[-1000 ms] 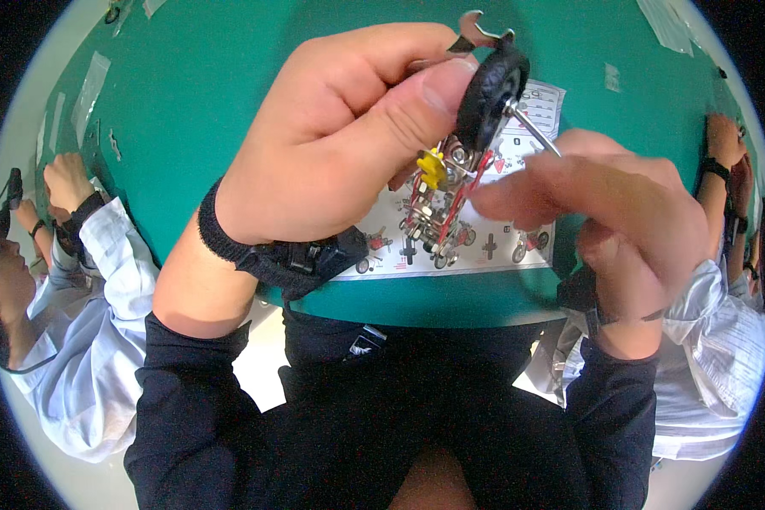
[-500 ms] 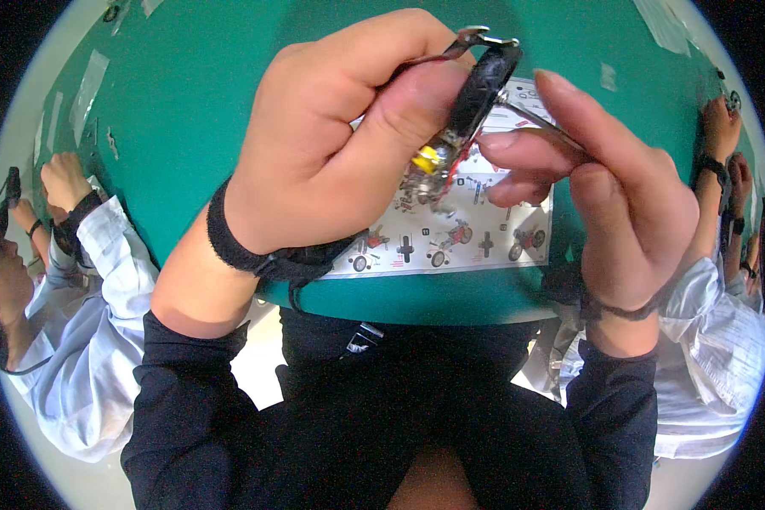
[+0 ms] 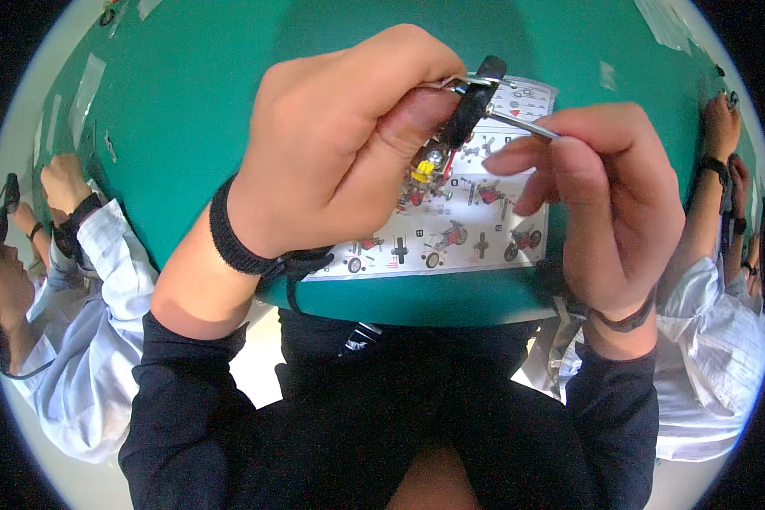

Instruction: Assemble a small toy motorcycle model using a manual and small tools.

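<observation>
In the closed fingers of my left hand point(image 3: 336, 140) is a partly built model motorcycle point(image 3: 425, 170) with yellow, red and clear parts. Its black wheel point(image 3: 471, 106) stands edge-on, tilted up to the right. A thin metal piece point(image 3: 476, 79) crosses the wheel near its top; its full shape is hidden behind my left fingers. My right hand point(image 3: 625, 191) pinches a slim metal rod tool point(image 3: 523, 123) between thumb and forefinger, the other fingers loosely bent. The rod's tip meets the wheel's right side. Whatever lies inside my left palm cannot be seen.
Under my hands a printed picture instruction sheet point(image 3: 455, 242) lies on the green table point(image 3: 204, 102). Clear plastic bags point(image 3: 89, 85) lie at the far left. People in pale sleeves point(image 3: 115, 246) sit on both sides, their hands over the table edges.
The model has come slightly down and turned, showing the wheel more edge-on. My right hand has shifted, its forefinger curling back from stretched out to pinch the rod with the thumb.
</observation>
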`<state>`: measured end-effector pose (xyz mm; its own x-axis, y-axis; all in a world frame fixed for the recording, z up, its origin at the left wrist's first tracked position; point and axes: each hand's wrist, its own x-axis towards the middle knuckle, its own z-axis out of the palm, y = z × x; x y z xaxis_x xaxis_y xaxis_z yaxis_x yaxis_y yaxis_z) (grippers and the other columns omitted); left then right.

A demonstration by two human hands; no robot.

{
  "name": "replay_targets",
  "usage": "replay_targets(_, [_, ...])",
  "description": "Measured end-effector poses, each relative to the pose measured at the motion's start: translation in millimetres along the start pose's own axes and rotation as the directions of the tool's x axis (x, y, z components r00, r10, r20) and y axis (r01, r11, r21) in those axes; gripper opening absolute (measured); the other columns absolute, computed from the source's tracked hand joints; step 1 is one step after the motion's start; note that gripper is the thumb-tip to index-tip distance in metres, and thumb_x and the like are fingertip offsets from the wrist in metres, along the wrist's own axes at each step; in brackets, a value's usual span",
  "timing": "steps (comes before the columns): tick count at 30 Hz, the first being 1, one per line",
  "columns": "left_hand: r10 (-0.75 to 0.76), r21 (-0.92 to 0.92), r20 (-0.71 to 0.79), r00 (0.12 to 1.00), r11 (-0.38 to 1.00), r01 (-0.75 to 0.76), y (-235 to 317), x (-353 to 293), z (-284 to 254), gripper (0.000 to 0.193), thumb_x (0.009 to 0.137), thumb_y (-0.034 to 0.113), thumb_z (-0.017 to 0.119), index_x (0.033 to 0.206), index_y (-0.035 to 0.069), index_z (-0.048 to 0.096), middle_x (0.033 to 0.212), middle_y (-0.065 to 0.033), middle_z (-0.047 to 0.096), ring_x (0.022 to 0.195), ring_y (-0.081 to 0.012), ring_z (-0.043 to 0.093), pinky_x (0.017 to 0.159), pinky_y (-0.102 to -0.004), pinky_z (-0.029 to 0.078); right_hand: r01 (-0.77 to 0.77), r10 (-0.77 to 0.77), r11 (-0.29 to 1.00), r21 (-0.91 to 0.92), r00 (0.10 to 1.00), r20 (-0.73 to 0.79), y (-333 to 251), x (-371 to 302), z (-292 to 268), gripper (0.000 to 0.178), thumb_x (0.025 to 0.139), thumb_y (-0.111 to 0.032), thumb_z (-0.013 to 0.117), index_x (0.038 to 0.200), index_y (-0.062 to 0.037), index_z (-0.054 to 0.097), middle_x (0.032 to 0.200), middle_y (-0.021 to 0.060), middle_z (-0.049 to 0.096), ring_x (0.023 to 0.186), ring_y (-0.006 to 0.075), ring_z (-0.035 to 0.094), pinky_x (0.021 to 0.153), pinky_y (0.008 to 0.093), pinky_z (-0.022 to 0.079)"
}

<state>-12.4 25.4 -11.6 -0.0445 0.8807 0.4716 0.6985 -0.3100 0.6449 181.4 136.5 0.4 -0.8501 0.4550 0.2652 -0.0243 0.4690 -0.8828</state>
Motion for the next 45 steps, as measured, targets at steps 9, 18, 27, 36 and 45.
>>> replay_targets(9, [0.077,0.175,0.005,0.997,0.982,-0.077,-5.3,1.2,-0.4,0.017,0.094,0.006,0.050,0.102,-0.001,0.063,0.076,-0.0106,0.063,0.064,-0.0186,0.062,0.059,-0.0277,0.047,-0.354,0.383,0.816,0.457,0.923,0.030,-12.7,7.5,11.0,0.022,0.100,-0.019,0.041,0.108,-0.0003,0.048,0.062,0.0135,0.064,0.047,0.0103,0.056,0.041,0.0180,0.040])
replay_targets(18, [-0.232,-0.339,0.198,0.952,0.895,0.289,1.4,-8.0,-7.8,0.026,0.100,0.020,0.047,0.103,-0.003,0.059,0.085,-0.0046,0.060,0.071,-0.0119,0.055,0.064,-0.0228,0.043,-0.137,0.110,0.631,0.764,0.990,0.087,-11.9,3.3,28.2,0.047,0.096,-0.050,0.050,0.088,-0.0033,0.051,0.071,0.0261,0.067,0.046,0.0198,0.058,0.045,0.0238,0.047])
replay_targets(27, [-0.238,-0.584,0.203,0.950,0.749,0.313,11.3,-10.6,-9.8,0.038,0.098,0.034,0.053,0.101,-0.003,0.058,0.093,-0.0050,0.058,0.082,-0.0113,0.054,0.073,-0.0233,0.043,0.072,-0.321,0.737,0.672,0.912,0.254,-3.7,22.8,0.6,0.048,0.094,-0.038,0.058,0.109,0.0075,0.058,0.088,0.0183,0.068,0.066,0.0187,0.062,0.060,0.0272,0.048])
replay_targets(36, [-0.338,-0.528,0.282,0.898,0.727,0.439,14.3,-4.6,-13.7,0.039,0.095,0.032,0.057,0.109,-0.005,0.060,0.097,-0.0038,0.060,0.086,-0.0100,0.056,0.077,-0.0221,0.044,0.601,-0.599,0.762,-0.241,0.796,0.089,1.7,5.3,-9.6,0.041,0.090,-0.039,0.063,0.089,0.0011,0.064,0.089,0.0211,0.067,0.066,0.0287,0.059,0.057,0.0369,0.047])
replay_targets(45, [-0.339,-0.519,0.318,0.886,0.719,0.462,2.0,-2.9,-14.5,0.033,0.096,0.025,0.054,0.109,-0.005,0.060,0.092,-0.0030,0.061,0.082,-0.0088,0.055,0.073,-0.0212,0.043,0.480,-0.593,0.570,-0.667,0.802,0.071,-8.8,4.7,-7.5,0.032,0.088,-0.028,0.065,0.088,0.0042,0.067,0.080,0.0154,0.067,0.065,0.0281,0.062,0.057,0.0351,0.050])
